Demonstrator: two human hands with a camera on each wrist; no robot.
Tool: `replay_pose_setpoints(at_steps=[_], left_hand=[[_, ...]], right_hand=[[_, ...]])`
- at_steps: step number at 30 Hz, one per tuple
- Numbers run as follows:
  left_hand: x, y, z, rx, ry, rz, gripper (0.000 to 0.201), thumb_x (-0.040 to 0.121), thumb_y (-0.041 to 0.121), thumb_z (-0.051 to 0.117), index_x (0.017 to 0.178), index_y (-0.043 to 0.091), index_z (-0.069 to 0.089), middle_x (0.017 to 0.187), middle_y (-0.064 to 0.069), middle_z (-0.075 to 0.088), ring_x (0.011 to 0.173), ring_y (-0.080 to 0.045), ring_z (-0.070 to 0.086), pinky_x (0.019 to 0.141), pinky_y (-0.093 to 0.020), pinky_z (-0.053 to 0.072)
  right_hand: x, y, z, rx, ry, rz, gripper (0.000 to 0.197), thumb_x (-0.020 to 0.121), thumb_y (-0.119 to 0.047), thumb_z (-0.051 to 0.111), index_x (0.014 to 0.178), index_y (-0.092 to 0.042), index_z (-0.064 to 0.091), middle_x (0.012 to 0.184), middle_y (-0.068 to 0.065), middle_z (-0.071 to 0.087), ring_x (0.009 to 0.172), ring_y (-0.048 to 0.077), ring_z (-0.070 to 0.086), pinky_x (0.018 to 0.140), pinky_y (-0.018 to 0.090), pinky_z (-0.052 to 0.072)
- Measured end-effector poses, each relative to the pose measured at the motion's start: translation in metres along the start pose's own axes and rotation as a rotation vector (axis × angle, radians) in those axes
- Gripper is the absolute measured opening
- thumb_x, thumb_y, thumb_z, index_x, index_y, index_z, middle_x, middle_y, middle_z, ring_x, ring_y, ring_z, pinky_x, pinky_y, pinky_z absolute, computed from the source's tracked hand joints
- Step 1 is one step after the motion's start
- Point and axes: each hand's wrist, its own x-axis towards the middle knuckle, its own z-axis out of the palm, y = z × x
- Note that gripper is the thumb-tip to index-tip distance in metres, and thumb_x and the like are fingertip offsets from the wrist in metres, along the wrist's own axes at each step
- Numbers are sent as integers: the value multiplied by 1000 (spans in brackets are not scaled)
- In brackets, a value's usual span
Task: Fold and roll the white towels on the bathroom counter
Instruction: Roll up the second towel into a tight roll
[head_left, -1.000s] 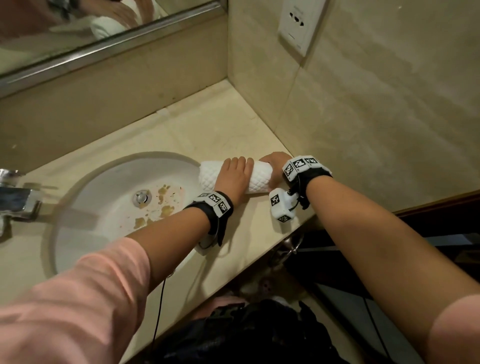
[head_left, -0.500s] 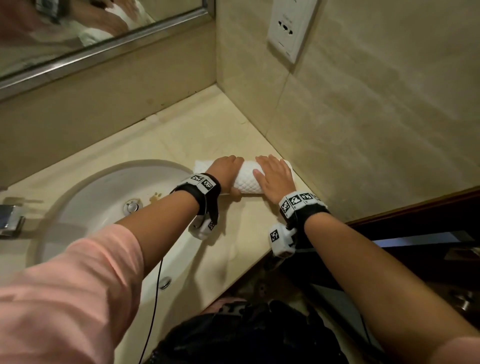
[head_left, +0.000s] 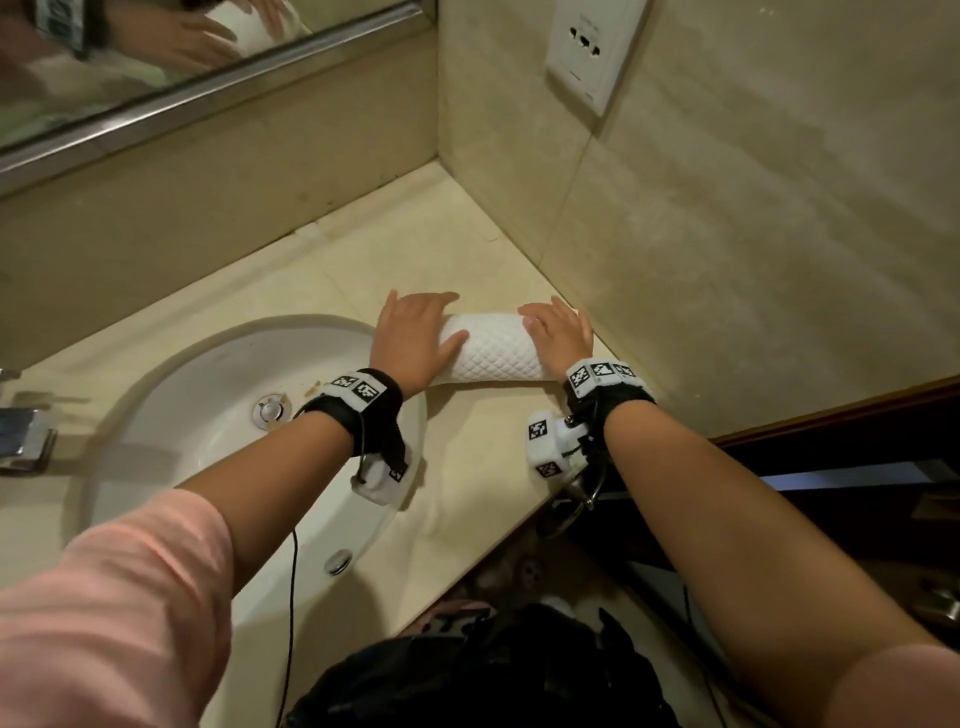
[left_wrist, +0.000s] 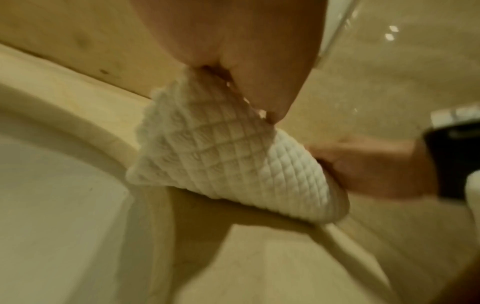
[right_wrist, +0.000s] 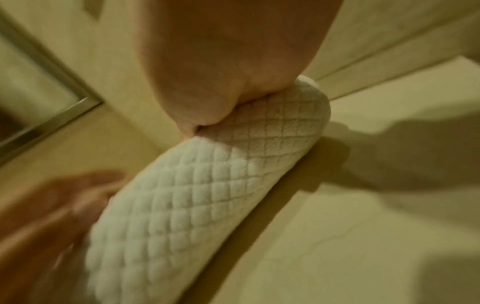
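Both hands press flat, fingers spread, on a rolled white towel (head_left: 493, 351): the left hand (head_left: 410, 338) on its left end, the right hand (head_left: 558, 332) on its right end. It lies on the counter (head_left: 467, 467), between the sink (head_left: 156, 415) and the wall (head_left: 727, 260).

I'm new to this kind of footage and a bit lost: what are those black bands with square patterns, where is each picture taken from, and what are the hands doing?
No machine here: a person works bare-handed. The bands are wrist straps carrying small cameras. The wide picture comes from a head camera; the two close-ups look along each hand. The left hand and right hand press flat on the ends of a rolled white towel lying on the counter, between the sink and the wall. Neither hand grips it.
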Motion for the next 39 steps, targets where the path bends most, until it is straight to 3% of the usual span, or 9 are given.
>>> replay_pose_setpoints(at_steps=[8, 12, 15, 19, 22, 27, 31, 34, 39], left_hand=[[-4, -1, -5, -632, -172, -911, 129, 54, 67, 77, 149, 7, 15, 152, -14, 24, 137, -32, 32, 111, -42, 34], [1, -32, 25, -810, -398, -971, 133, 23, 83, 76, 137, 21, 47, 138, 2, 53, 118, -18, 56, 102, -35, 45], [2, -25, 13, -864, -344, -964, 109, 39, 74, 79, 127, 15, 53, 130, 6, 54, 113, -18, 57, 100, -34, 46], [-3, 1, -15, -1009, -410, -926, 80, 67, 51, 79, 129, 8, 54, 125, 0, 59, 104, -20, 58, 77, -25, 50], [-5, 14, -24, -1109, -400, -965, 55, 85, 32, 69, 129, 3, 51, 119, -2, 54, 116, -23, 52, 91, -31, 42], [1, -3, -5, -1092, -348, -1013, 83, 50, 53, 84, 118, 10, 61, 115, -2, 65, 100, -23, 62, 68, -28, 48], [7, -15, 14, -1129, -402, -1014, 89, 41, 51, 89, 116, 11, 63, 114, -5, 69, 98, -26, 67, 81, -34, 53], [2, 4, -8, -1209, -453, -970, 59, 65, 35, 80, 114, 5, 63, 111, -11, 70, 99, -28, 67, 84, -35, 52], [-2, 33, -37, -1300, -456, -920, 18, 99, 19, 46, 105, 4, 55, 85, -6, 67, 76, -20, 60, 65, -28, 45]], right_hand=[[-7, 6, -6, 577, 189, 414, 89, 58, -53, 81, 134, -26, 44, 135, -1, 44, 123, 19, 44, 106, 40, 39], [-9, 13, -5, 634, 90, 696, 141, 20, -78, 78, 141, -27, 26, 138, 4, 43, 118, 30, 51, 93, 47, 50], [0, 26, -1, 527, -6, 781, 141, 5, -86, 72, 123, -15, 42, 116, 6, 62, 96, 31, 64, 83, 46, 55], [-5, 10, -16, 534, -157, 724, 102, 28, -82, 76, 95, -7, 59, 86, 10, 67, 79, 30, 68, 83, 45, 55], [-9, 2, -22, 537, -202, 666, 75, 52, -73, 75, 87, -9, 59, 84, 9, 66, 80, 27, 65, 86, 43, 53], [-8, 0, -35, 408, -270, 646, 91, 45, -83, 67, 102, -12, 59, 99, 11, 69, 87, 31, 67, 89, 46, 52], [-15, -9, -50, 375, -307, 664, 82, 47, -82, 70, 89, -13, 58, 93, 12, 71, 85, 32, 70, 86, 47, 55], [-8, 0, -47, 439, -319, 671, 98, 30, -77, 79, 105, -15, 63, 86, 11, 74, 78, 31, 71, 79, 47, 56], [-10, -5, -53, 575, -351, 664, 58, 60, -58, 82, 93, -13, 67, 62, 8, 69, 59, 27, 64, 53, 32, 49]])
